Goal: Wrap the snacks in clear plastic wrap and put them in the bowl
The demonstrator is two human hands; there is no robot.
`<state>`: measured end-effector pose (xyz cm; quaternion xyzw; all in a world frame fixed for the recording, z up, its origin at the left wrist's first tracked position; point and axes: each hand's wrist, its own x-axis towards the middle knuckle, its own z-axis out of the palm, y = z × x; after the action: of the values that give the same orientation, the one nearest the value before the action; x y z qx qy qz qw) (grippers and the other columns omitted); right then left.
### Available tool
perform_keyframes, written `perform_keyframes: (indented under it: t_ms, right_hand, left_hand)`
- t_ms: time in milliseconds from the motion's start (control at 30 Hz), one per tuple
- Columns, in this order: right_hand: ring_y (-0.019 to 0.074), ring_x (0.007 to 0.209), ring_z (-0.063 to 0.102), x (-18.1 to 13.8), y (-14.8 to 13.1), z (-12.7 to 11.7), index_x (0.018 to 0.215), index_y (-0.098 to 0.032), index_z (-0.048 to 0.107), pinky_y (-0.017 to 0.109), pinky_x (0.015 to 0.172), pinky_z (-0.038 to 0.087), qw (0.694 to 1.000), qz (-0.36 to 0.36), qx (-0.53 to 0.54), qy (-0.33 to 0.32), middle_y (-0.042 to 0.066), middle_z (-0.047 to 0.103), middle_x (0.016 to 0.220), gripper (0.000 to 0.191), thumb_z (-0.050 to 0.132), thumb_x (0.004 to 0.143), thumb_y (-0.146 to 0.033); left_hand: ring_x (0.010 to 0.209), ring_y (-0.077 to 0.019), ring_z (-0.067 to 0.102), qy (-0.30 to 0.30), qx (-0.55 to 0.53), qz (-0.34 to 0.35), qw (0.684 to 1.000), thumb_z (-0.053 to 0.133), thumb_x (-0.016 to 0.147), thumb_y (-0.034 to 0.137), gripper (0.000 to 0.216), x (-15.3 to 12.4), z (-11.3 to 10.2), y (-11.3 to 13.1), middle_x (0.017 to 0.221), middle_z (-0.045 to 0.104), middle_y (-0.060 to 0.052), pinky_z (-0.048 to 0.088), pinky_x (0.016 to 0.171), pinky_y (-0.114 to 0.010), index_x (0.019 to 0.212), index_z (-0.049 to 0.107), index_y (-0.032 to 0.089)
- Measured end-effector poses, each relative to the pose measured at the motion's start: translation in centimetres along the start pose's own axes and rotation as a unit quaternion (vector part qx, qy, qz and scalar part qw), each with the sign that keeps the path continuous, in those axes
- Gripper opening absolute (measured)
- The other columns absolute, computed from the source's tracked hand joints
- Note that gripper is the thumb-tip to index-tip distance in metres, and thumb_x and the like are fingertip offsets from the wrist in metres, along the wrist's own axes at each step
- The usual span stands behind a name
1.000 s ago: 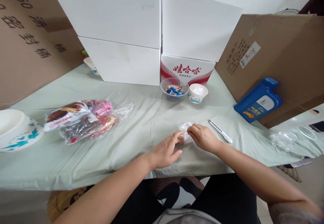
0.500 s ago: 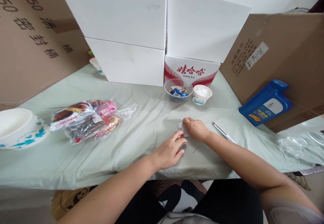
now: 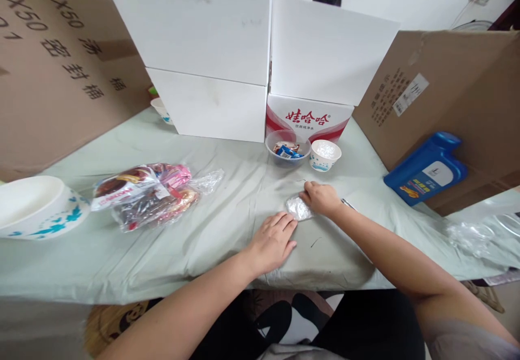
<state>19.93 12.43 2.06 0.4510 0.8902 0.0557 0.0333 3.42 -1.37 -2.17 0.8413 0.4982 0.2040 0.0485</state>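
My right hand (image 3: pixel 323 198) rests on the pale green tablecloth (image 3: pixel 227 230), its fingers curled over the far edge of a small crumpled clear plastic wrapper (image 3: pixel 299 207). My left hand (image 3: pixel 273 240) lies flat on the cloth with fingers stretched out, its fingertips just short of the wrapper. A white pen (image 3: pixel 348 204) lies partly hidden behind my right wrist. Beyond the hands stand a clear bowl of wrapped sweets (image 3: pixel 286 148) and a small white paper cup (image 3: pixel 324 155).
A plastic bag of snack packets (image 3: pixel 148 194) lies at the left, a white bowl with blue print (image 3: pixel 38 205) at the far left edge. White boxes (image 3: pixel 211 51), a red-and-white carton (image 3: pixel 307 117) and brown cartons (image 3: pixel 442 94) wall the back. A blue bottle (image 3: pixel 424 168) leans at right; clear plastic (image 3: pixel 479 232) beside it.
My right hand has slid the wrapper slightly away from me and my left hand has let go of it and flattened onto the cloth. The camera tilted a little.
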Motion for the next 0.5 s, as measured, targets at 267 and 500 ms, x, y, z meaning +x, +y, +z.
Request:
perform_keyframes:
  t_ms: [267,500]
  right_hand:
    - [0.0239,0.112,0.056,-3.2,0.2,2.5,0.113,-0.019,0.065,0.041,0.096,0.046,0.937,-0.249,0.176,0.168,0.012,0.066,0.119,0.024,0.05,0.095,-0.025]
    - [0.0202,0.101,0.061,-2.3,1.3,2.5,0.11,-0.021,0.069,0.037,0.089,0.051,0.936,-0.258,0.187,0.146,0.011,0.069,0.115,0.031,0.041,0.098,-0.021]
  left_hand:
    - [0.118,-0.0301,0.054,0.035,-0.035,0.004,0.999,0.062,0.085,0.021,0.024,0.0,-0.6,-0.1,0.117,0.064,-0.011,0.047,0.1,-0.048,0.109,0.063,0.016]
    - [0.102,-0.0246,0.06,0.073,-0.101,-0.025,0.992,0.056,0.086,0.016,0.015,-0.1,-1.6,-0.2,0.104,0.065,-0.008,0.053,0.092,-0.044,0.097,0.065,0.018]
